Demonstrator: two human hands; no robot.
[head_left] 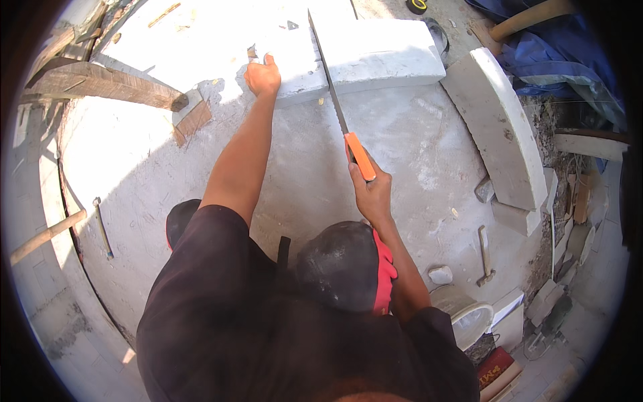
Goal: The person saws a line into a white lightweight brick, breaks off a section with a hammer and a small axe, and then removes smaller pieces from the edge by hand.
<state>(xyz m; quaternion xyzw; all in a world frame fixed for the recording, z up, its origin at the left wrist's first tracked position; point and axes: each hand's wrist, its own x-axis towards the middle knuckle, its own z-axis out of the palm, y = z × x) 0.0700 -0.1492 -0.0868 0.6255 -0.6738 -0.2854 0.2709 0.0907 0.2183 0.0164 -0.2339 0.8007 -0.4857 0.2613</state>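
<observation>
A handsaw with an orange handle (360, 157) is in my right hand (373, 192), fingers wrapped round the grip. Its long thin blade (327, 70) points away from me and crosses a long white block (388, 57) left of its middle. How deep the teeth sit in the block cannot be seen. At the block's left end, my left hand (263, 76) is closed against it with the thumb raised. Bright sunlight washes out the block's far left part.
A second pale block (499, 127) lies at the right, near a blue tarp (559, 53). Hammers lie at the right (485, 258) and left (102, 228). A whitish bucket (469, 321) stands at lower right. A wooden beam (110, 84) reaches in from the left.
</observation>
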